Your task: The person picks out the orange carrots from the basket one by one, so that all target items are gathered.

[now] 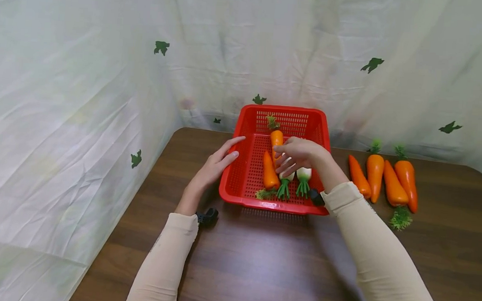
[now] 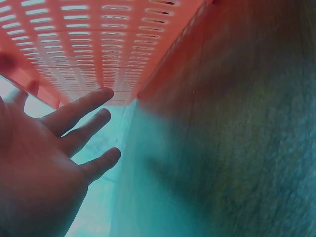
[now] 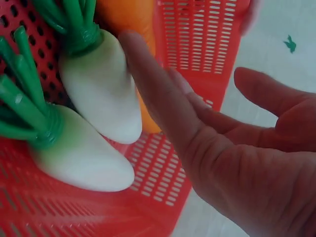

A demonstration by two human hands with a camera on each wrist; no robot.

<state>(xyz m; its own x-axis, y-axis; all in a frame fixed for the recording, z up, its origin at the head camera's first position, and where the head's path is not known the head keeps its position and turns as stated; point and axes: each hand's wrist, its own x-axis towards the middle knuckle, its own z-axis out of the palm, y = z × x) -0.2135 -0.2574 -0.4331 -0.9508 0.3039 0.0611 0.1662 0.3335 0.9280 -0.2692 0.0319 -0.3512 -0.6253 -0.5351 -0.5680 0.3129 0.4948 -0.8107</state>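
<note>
A red plastic basket stands on the table with two orange toy carrots and two white radishes in it. My left hand rests at the basket's left rim, thumb and index finger over the edge. In the left wrist view its other fingers are spread outside the slotted wall. Over the basket's right half, my right hand reaches in with fingers loosely extended and nothing gripped. The right wrist view has one finger right beside the upper radish, with the other radish below.
Several more carrots lie side by side on the brown wooden table, right of the basket. A pale curtain with green leaf shapes hangs behind the table and along its left side.
</note>
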